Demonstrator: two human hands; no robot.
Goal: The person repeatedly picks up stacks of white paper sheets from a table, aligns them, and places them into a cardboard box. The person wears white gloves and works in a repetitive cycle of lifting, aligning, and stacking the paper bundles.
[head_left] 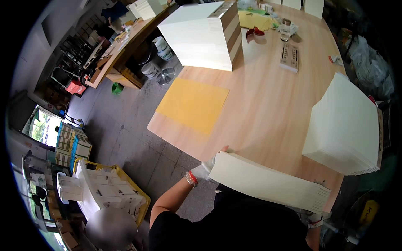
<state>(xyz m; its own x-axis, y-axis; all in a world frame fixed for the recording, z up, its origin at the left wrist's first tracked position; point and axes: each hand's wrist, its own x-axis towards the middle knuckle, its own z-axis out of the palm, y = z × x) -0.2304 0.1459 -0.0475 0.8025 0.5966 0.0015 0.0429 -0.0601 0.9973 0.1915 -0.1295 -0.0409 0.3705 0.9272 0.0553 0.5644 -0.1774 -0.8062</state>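
A long stack of cream paper sheets point(264, 180) spans the table's near edge in front of my body, its right end fanned into several layers. My left hand point(204, 170), in a white glove with a red band and beads at the wrist, is closed around the stack's left end. At the other end, my right hand point(315, 216) is also gloved and grips the stack from the near side; most of its fingers are hidden by the paper. Left of centre, a flat yellow sheet point(192, 104) lies on the wooden table point(259, 117).
A tall paper pile point(197, 37) stands at the far left table edge, another pile point(343, 125) at the right. Further back are a small printed block point(289, 57), a glass jar point(285, 30) and a tape roll point(259, 37). A loaded yellow-framed cart point(142, 201) stands at lower left.
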